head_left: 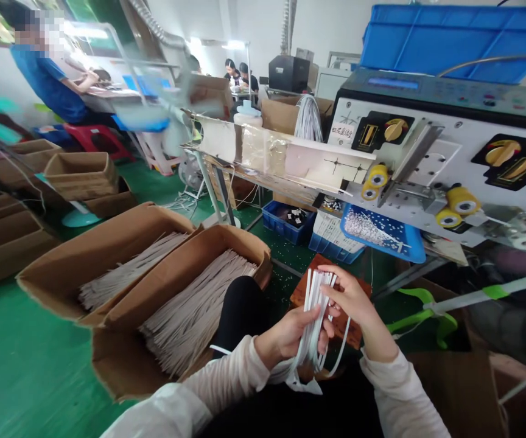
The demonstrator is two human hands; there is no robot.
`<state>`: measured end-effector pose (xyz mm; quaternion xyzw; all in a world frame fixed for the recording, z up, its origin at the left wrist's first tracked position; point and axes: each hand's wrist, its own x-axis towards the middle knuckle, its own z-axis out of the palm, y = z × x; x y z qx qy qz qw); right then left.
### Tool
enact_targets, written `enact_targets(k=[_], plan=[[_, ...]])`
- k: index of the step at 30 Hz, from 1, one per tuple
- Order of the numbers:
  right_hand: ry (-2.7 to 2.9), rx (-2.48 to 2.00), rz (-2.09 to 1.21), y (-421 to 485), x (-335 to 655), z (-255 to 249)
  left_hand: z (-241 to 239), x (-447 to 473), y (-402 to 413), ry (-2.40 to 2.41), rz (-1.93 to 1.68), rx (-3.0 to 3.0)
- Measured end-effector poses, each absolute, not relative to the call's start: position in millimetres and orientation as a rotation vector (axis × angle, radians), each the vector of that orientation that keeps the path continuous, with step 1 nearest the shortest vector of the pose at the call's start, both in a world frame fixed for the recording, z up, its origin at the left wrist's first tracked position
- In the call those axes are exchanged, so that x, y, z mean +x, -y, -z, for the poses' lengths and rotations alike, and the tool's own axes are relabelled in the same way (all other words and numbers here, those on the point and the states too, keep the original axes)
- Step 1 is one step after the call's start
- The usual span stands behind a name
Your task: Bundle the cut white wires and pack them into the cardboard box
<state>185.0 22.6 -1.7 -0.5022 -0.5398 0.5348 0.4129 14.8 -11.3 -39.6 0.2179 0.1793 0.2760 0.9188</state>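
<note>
I had a bunch of white flat cords (pixel 314 317) right between my hands. My left hand (pixel 290 336) was closed around the middle of the bunch, its fingers wrapped over the strands, and my right hand (pixel 347 298) was half curled, pinching the upper part of the bunch between its fingers. Loose ends hung below both hands, over my black trousers (pixel 240 307). There were too many strands to count. To my left, two cardboard boxes (pixel 185 274) stood side by side, touching, each packed with a long pile of pale cords (pixel 194 313). Just past my hands lay a brown wooden board (pixel 352 328). Ahead stood a white machine (pixel 431 158) with two pairs of yellow rollers (pixel 377 176). Near it I could see four blue containers (pixel 288 224), one of them a tray (pixel 382 234) heaped with small white pieces. More cardboard boxes (pixel 80 176) sat on the green floor (pixel 25 359), and three other people were further off, the nearest a person in a blue shirt (pixel 48 82) at a bench (pixel 108 100).
</note>
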Motion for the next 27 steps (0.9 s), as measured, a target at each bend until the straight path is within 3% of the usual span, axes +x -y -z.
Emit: enact_targets(k=[9, 13, 20, 27], plan=[[1.293, -1.216, -1.341, -1, 179, 14, 50, 14, 27, -0.429, -0.480, 0.500], [1.132, -1.201, -1.220, 15, 194, 63, 52, 6, 32, -0.472, -0.478, 0.517], [1.202, -1.827, -0.856, 88, 231, 186, 33, -22, 22, -0.541, -0.548, 0.565], [1.094, -2.056, -0.713, 148, 256, 200, 20, -29, 37, -0.687, -0.476, 0.596]])
